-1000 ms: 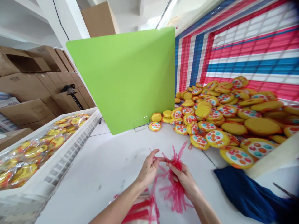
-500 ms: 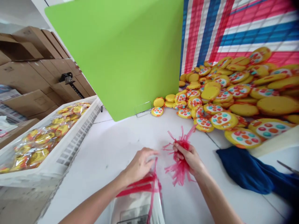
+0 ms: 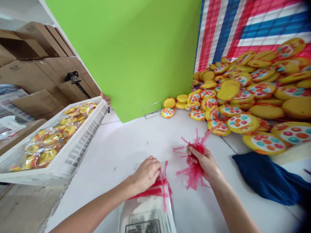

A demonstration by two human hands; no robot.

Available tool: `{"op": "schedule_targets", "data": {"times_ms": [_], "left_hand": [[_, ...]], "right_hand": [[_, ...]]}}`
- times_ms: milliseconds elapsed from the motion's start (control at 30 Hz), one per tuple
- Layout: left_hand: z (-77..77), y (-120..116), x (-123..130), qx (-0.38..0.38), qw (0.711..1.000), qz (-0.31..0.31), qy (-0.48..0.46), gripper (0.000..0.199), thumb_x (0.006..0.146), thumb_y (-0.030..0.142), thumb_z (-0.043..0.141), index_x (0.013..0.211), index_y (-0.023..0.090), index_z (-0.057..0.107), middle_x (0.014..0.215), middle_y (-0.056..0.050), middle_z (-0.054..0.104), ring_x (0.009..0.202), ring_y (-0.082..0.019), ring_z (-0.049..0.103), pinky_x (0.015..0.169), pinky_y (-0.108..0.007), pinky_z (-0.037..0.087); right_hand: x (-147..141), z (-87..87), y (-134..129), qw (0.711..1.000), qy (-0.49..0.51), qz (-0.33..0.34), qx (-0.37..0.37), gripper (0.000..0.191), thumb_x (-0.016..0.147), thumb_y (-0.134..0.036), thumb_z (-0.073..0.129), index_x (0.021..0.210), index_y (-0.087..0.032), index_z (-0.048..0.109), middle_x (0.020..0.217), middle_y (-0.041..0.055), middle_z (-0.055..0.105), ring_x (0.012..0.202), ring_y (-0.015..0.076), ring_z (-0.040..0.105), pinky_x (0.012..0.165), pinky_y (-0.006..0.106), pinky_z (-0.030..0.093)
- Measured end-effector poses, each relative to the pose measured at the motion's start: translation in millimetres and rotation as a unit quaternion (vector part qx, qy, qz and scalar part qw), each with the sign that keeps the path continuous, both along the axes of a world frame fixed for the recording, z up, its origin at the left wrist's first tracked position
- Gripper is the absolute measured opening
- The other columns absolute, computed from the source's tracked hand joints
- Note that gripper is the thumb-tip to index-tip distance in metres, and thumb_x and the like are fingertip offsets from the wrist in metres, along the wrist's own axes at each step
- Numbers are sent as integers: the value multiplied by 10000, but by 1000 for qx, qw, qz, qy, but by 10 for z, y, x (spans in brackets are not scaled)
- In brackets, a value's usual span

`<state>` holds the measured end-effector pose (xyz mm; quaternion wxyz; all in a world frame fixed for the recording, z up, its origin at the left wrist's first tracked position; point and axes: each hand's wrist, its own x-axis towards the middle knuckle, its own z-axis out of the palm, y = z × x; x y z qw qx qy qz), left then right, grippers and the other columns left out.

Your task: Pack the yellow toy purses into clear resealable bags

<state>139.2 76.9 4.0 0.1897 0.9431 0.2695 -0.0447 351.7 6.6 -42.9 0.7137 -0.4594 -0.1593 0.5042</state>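
Observation:
My right hand [image 3: 202, 161] is closed around a bunch of crumpled pink-red plastic strips [image 3: 193, 178], their ends sticking out on several sides. In front of me lies a stack of clear plastic bags [image 3: 143, 213] with red bands along the top and dark print lower down. My left hand [image 3: 147, 173] is curled over the top edge of this stack, its fingertips pinched on a red plastic strip [image 3: 165, 181]. Part of that strip stands up past the fingers and part hangs over the bags' right side. The exact grip is partly hidden behind the fingers.
Yellow toys with coloured dots [image 3: 243, 123] are heaped at the right. A green board [image 3: 126, 58] stands behind a wire stand [image 3: 152, 110]. At left, a white crate [image 3: 87, 136] holds bagged toys; another person's hand [image 3: 106, 98] shows beyond. Blue cloth [image 3: 267, 178] lies right.
My left hand has come down from outstretched fingers to a pinch at the bags' top edge. The view has shifted slightly. Another person's hand has appeared beside the green board.

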Motion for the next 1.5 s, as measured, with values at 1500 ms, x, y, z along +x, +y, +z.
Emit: {"op": "schedule_targets", "data": {"times_ms": [1500], "left_hand": [[44, 269, 266, -282, 909, 271, -146, 167, 705, 240, 559, 604, 125, 623, 426, 69, 379, 411, -81, 312, 430, -224, 252]], "right_hand": [[-211, -11, 23, 994, -49, 93, -27, 395, 572, -464, 826, 633, -147, 599, 490, -82, 392, 381, 35, 326, 374, 194, 276]]}}
